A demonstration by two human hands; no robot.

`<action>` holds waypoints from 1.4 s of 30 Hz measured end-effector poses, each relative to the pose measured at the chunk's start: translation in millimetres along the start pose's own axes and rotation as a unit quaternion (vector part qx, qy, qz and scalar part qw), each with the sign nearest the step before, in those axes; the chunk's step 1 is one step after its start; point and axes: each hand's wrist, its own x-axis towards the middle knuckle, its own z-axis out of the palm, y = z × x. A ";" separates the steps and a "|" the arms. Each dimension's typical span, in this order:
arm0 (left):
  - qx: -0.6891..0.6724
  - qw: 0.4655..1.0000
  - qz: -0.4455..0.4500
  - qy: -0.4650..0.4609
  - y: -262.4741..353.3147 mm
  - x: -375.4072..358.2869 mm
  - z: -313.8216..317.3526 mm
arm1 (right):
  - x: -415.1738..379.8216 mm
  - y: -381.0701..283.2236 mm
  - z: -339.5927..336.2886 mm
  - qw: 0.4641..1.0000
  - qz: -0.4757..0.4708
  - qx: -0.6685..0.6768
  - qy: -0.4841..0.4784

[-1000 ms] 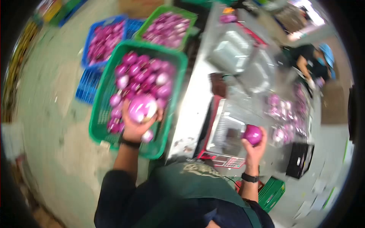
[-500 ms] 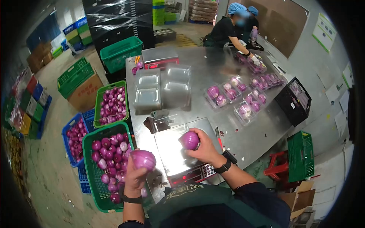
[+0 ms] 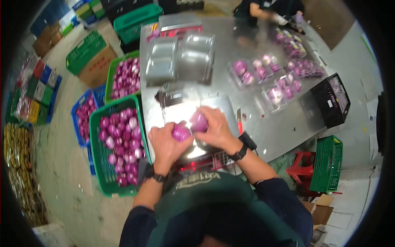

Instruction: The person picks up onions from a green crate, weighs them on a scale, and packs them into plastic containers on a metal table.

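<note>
While both hands meet over a weighing scale, a worker in a dark top and green apron handles two red onions at a steel packing table.

Left hand: the left hand (image 3: 164, 142) is closed around a red onion (image 3: 181, 133), fingers wrapped about it, held just above the near edge of the scale platform.

Right hand: the right hand (image 3: 216, 131) is clamped on a second red onion (image 3: 198, 122), which touches or nearly touches the first; a black wristband sits on each wrist.

Scale: the scale (image 3: 205, 158) stands at the table's near edge, its red front and keypad showing below the hands and its shiny platform partly hidden by them.

Table: the steel table (image 3: 267, 127) carries a stack of empty clear trays (image 3: 179, 57) at its far side and packed clear trays of onions (image 3: 263, 72) to the right.

Crates: a green crate (image 3: 117, 150) filled with red onions sits on the floor just left of the table, beside the left arm; a blue crate (image 3: 82, 117) and another green crate of onions (image 3: 125, 76) lie beyond it.

Right of the table: a black crate (image 3: 331, 101) rests at the table's right end, with a green crate (image 3: 327, 164) and a red stool (image 3: 302, 171) on the floor below.

Background: another person (image 3: 263, 10) works at the far end of the table, blurred.
</note>
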 end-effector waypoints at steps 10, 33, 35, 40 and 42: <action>-0.160 0.986 0.034 0.019 -29.1 -13.1 39.4 | -4.5 -8.7 7.8 0.996 0.087 -0.002 -0.011; -0.400 0.878 -0.264 0.017 -82.6 -62.4 20.7 | 28.5 57.1 23.0 0.928 0.313 0.201 0.017; -0.420 0.866 -0.271 0.009 -88.2 -72.5 25.8 | 46.0 53.5 23.6 0.873 0.395 0.286 0.001; -0.639 0.674 -0.353 -0.114 -70.3 -80.6 13.4 | 68.3 78.2 41.3 0.836 0.414 0.360 0.002; -0.671 0.645 -0.346 -0.121 -66.2 -79.8 10.8 | 64.9 69.9 30.4 0.856 0.363 0.368 0.004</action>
